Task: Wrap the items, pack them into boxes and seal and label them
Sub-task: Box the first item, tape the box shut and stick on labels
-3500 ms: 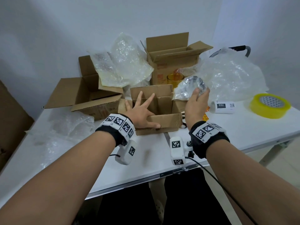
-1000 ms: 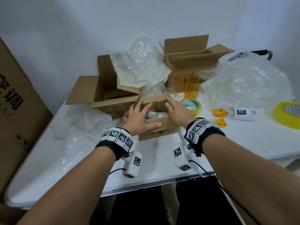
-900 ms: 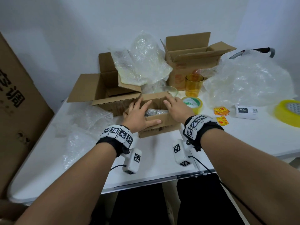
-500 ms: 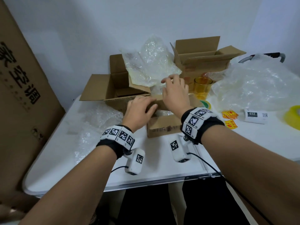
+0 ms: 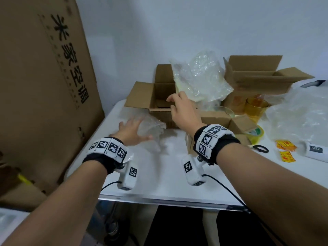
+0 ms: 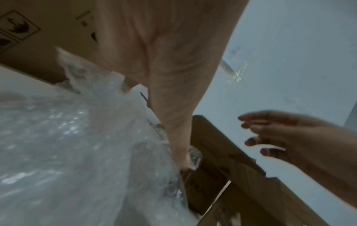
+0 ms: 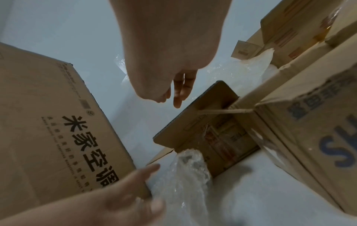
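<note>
**Left hand on the bubble wrap, right hand above the open box**

The left hand (image 5: 132, 131) lies at about 9 o'clock on the white counter (image 5: 159, 174), fingers spread and curved around a crumpled sheet of bubble wrap (image 5: 150, 128) — it grips the wrap from the left side. The wrap touches the front wall of an open cardboard box (image 5: 156, 96) at 11 o'clock.

The right hand (image 5: 182, 110) hovers above this box, fingers relaxed and a little apart, holding nothing.

At 1 o'clock, behind the right wrist, stands a smaller cardboard box (image 5: 218, 118) with its flaps open; what is inside it I cannot tell. Further at 2 o'clock are an amber glass (image 5: 255, 107), a roll of tape (image 5: 257, 132) and some yellow labels (image 5: 285, 148). A big carton (image 5: 44, 86) stands at the left edge of the counter.
</note>
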The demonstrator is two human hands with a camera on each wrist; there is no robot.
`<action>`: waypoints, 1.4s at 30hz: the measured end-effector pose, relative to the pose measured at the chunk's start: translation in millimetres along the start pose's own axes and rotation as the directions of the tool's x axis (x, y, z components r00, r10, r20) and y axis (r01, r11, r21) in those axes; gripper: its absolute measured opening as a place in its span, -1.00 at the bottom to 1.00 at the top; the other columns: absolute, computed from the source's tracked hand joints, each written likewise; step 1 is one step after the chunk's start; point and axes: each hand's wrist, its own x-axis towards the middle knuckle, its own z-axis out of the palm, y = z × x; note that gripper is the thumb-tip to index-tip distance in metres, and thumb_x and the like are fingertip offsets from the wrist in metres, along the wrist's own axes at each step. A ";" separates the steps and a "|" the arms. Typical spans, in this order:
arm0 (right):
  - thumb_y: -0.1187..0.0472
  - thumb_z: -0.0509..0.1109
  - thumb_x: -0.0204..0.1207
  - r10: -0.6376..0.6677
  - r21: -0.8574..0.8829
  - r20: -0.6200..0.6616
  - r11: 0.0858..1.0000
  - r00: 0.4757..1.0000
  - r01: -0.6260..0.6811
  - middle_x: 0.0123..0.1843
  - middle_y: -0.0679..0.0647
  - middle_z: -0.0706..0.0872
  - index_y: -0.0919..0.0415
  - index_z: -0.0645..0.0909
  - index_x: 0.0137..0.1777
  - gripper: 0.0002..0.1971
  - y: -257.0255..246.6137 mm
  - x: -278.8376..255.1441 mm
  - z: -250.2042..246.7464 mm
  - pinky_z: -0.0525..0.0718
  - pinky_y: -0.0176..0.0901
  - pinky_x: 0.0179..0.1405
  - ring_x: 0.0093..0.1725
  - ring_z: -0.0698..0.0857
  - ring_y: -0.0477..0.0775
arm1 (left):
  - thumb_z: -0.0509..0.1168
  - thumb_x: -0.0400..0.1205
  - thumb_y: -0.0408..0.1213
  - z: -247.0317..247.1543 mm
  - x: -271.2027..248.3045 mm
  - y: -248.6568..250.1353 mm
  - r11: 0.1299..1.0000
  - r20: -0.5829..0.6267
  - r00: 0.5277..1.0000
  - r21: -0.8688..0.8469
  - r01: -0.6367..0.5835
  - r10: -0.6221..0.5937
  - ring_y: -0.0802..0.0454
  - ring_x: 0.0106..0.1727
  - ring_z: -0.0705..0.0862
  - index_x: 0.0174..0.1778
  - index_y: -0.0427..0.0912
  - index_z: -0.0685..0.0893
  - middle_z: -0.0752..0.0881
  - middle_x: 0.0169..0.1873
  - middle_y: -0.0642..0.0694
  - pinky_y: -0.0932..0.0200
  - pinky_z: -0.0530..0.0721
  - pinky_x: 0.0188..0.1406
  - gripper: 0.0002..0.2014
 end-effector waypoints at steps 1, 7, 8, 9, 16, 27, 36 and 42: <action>0.25 0.19 0.67 -0.010 -0.002 0.010 1.000 1.000 0.010 0.28 0.00 0.49 0.09 0.53 0.32 -0.73 -1.5 -0.8 2.0 0.66 0.06 0.02 0.06 0.64 0.06 | 0.24 0.38 0.53 8.0 -3.0 1.0 0.998 0.103 0.994 0.061 0.017 -0.023 -0.38 0.71 -0.10 0.70 0.26 -0.12 -0.12 0.73 -0.11 -0.46 0.09 0.59 0.05; 0.29 0.18 0.67 -0.044 0.034 0.045 0.998 0.998 0.043 0.24 0.01 0.51 0.11 0.56 0.29 -0.74 -0.5 -5.4 12.3 0.67 0.15 0.02 0.07 0.63 0.09 | 0.46 0.58 -0.20 24.8 -9.8 -0.2 0.995 0.154 0.987 0.099 0.028 -0.043 -0.45 0.62 0.13 0.66 0.23 0.17 -0.07 0.72 -0.07 -0.32 0.36 0.53 -0.20; 0.28 0.18 0.68 -0.045 0.039 0.058 0.998 0.997 0.042 0.24 0.00 0.51 0.11 0.56 0.29 -0.74 -1.0 -5.9 13.0 0.67 0.14 0.02 0.07 0.62 0.08 | 0.41 0.61 -0.29 25.5 -7.7 -3.3 0.997 0.125 0.992 0.081 0.021 -0.031 -0.44 0.58 0.21 0.62 0.17 0.28 0.04 0.70 -0.08 -0.26 0.40 0.50 -0.30; 0.28 0.18 0.68 -0.052 0.043 0.070 0.998 0.996 0.049 0.25 0.00 0.50 0.11 0.56 0.29 -0.75 -1.5 -6.0 14.1 0.67 0.12 0.02 0.06 0.62 0.07 | 0.35 0.63 -0.36 24.7 -7.0 -5.1 0.997 0.097 0.995 0.070 0.015 -0.022 -0.42 0.52 0.29 0.57 0.11 0.37 0.16 0.65 -0.12 -0.22 0.42 0.47 -0.41; 0.14 0.24 0.69 -0.054 0.163 0.208 0.986 0.977 0.020 0.28 0.01 0.52 0.11 0.55 0.34 -0.74 -10.8 -1.0 25.5 0.64 0.08 0.20 0.06 0.66 0.02 | 0.13 0.56 -0.48 5.3 -10.8 -28.1 0.953 -0.111 0.986 -0.288 0.090 -0.127 -0.38 0.28 0.56 0.18 -0.08 0.66 0.56 0.30 -0.30 0.00 0.60 0.13 -0.63; -0.29 0.35 0.52 -0.046 0.395 0.423 0.908 0.905 -0.138 0.70 0.10 0.21 0.02 0.02 0.71 -0.11 -47.1 -0.9 27.5 0.63 0.07 0.35 0.57 0.39 0.13 | 0.20 0.47 -0.54 -10.2 -40.7 -18.3 0.739 -0.684 0.659 -0.611 -0.285 -0.312 -0.28 0.22 0.57 -0.11 -0.25 0.69 0.59 0.15 -0.28 -0.14 0.54 0.32 -0.79; 0.33 0.43 0.54 0.057 0.736 0.101 0.667 0.993 -0.113 0.41 -0.12 0.53 0.02 0.33 0.56 -0.38 -50.6 11.8 -11.6 0.73 -0.04 0.13 0.11 0.69 -0.05 | 0.16 0.35 -0.68 -59.7 -65.3 42.4 0.628 -0.855 0.490 -0.478 -0.614 -0.172 0.42 0.26 0.45 0.11 -0.02 0.65 0.41 0.20 0.03 0.48 0.44 0.27 -0.45; 0.53 0.17 0.58 0.293 0.725 -0.208 0.687 0.933 -0.054 0.19 -0.21 0.58 -0.08 0.48 0.40 -0.45 -14.6 24.3 -55.7 0.58 -0.28 -0.41 -0.37 0.56 -0.10 | 0.10 0.21 -0.75 -81.7 -47.4 81.1 0.610 -0.874 0.479 -0.425 -0.668 -0.084 -0.01 0.47 0.43 0.34 -0.09 0.54 0.30 0.45 -0.13 0.20 0.50 0.44 -0.22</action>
